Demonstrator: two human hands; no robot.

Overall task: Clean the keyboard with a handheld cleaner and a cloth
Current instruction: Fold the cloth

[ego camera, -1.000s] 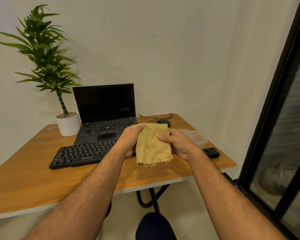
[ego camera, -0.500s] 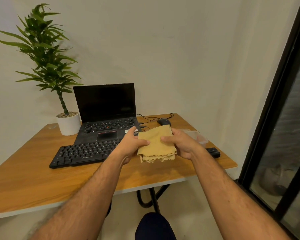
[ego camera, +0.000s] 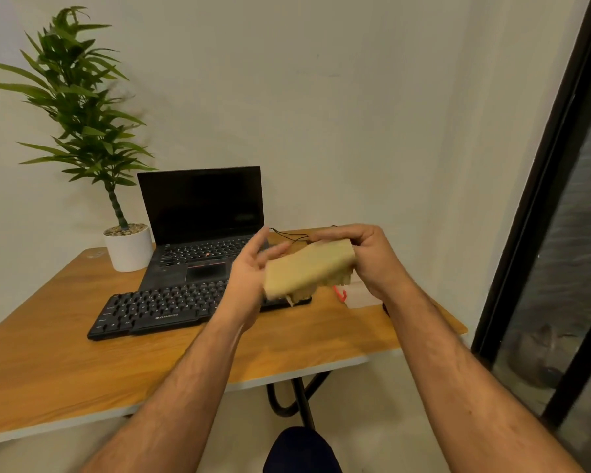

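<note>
arms: bare, hairy forearms, no sleeves | leg: dark navy trouser knee [ego camera: 301, 450]

On the table [ego camera: 65, 363], keyboard [ego camera: 157, 310] lies before the laptop [ego camera: 198, 233]; potted plant [ego camera: 127, 247] left of it
</note>
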